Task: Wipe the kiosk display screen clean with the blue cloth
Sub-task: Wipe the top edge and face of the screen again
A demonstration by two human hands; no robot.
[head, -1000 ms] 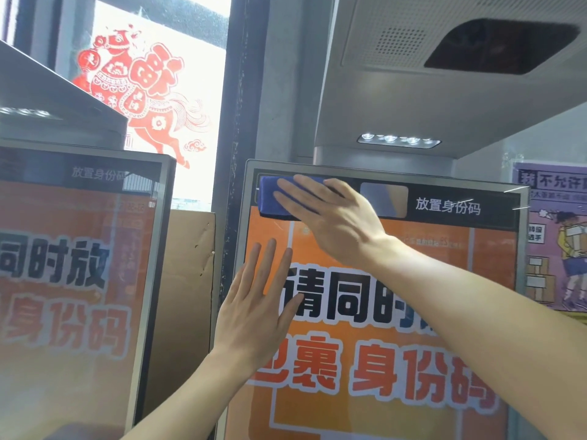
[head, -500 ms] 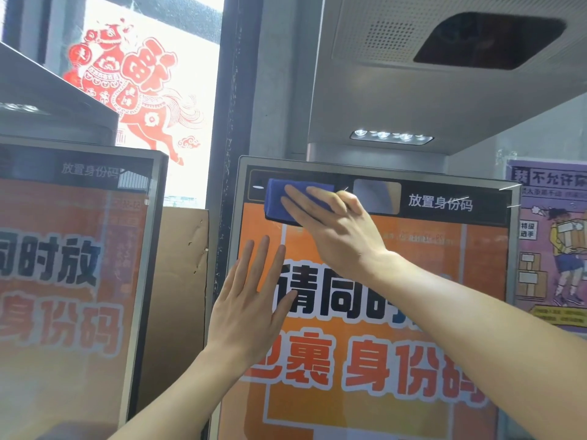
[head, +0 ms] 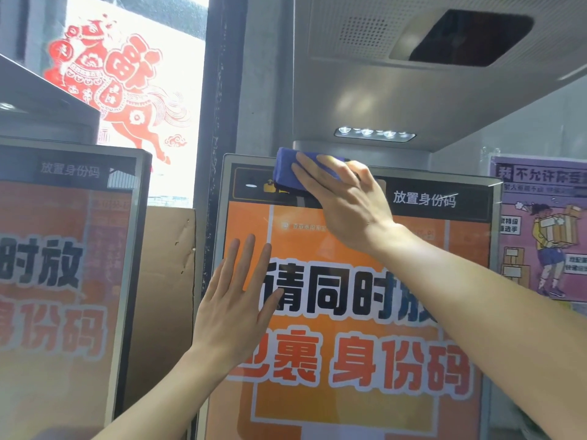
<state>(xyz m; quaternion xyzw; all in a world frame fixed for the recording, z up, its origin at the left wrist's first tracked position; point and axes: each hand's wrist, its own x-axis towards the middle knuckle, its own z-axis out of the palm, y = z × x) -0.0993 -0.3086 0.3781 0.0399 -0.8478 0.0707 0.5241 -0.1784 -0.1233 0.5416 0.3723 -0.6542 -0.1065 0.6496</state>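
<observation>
The kiosk display screen [head: 365, 401] stands upright in front of me, orange with large white-edged characters and a dark band along its top. A folded blue cloth [head: 287, 168] lies against that top band, overlapping the upper frame. My right hand [head: 346, 201] presses the cloth flat with straight fingers. Most of the cloth is hidden under them. My left hand [head: 236, 308] rests flat on the screen's left edge, fingers straight and pointing up.
A second kiosk screen [head: 63, 281] stands to the left. Brown cardboard [head: 165, 296] fills the gap between the two. A grey hood with a light strip [head: 374, 134] overhangs the screen. A purple poster [head: 543, 230] hangs on the right wall.
My right hand has slid the blue cloth to the right along the screen's top band and slightly up onto the frame. My left hand stays flat on the left edge.
</observation>
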